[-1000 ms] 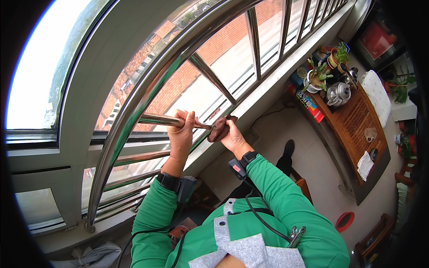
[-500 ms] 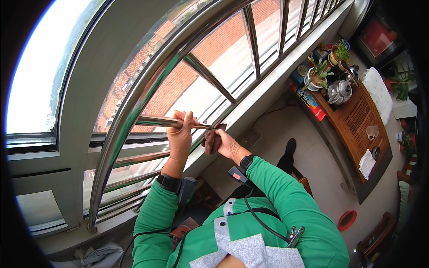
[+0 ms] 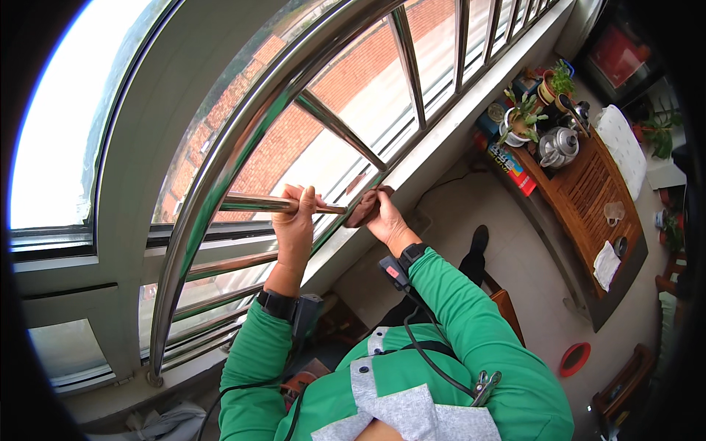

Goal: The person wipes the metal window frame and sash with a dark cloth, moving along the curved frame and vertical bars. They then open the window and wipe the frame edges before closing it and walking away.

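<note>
My left hand is wrapped round an upright metal bar of the window railing, close to the bar's lower end. In my right hand is a bunched brown cloth. The cloth sits at the foot of the railing, beside the white sill and just past the end of the gripped bar. Part of the bottom rail is hidden behind the cloth and hand. A thick shiny handrail curves along the railing's top.
Behind the bars is a window, with a brick surface outside. To the right stands a wooden tea table holding a metal kettle, potted plants and a white cloth. A red round object lies on the floor.
My right hand and the brown cloth have shifted slightly up and to the right, off the end of the bar. My left hand keeps its grip on the bar.
</note>
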The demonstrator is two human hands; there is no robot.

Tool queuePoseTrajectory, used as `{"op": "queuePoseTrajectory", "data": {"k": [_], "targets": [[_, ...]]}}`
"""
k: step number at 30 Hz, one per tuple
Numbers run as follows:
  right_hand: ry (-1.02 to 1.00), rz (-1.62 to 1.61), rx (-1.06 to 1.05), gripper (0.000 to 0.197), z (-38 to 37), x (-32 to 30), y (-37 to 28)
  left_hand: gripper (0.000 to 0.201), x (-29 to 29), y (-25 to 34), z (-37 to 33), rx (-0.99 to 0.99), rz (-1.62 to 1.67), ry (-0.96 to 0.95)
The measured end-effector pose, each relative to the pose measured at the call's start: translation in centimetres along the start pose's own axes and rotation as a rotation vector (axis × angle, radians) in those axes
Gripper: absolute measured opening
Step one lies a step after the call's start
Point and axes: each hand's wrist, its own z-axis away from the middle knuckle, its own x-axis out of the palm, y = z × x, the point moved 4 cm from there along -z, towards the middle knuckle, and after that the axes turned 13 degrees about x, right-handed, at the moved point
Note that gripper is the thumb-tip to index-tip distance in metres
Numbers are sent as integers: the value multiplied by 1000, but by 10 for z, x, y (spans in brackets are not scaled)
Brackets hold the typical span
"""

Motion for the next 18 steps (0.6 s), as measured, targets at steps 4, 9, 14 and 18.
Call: {"op": "queuePoseTrajectory", "data": {"k": [4,9,14,18], "targets": [[-92,-69,-131,31,4,9,-21,23,0,-1,-1,26,8,-15],[-382,340,-255,58,31,23,-7,23,0,-1,-1,12,20,-12],[75,541,-505,57,0,16,-58,24,1,2,-4,19,11,-27],[34,477,-477,59,-7,7,-107,24,2,2,-3,34,-22,-29]]}}
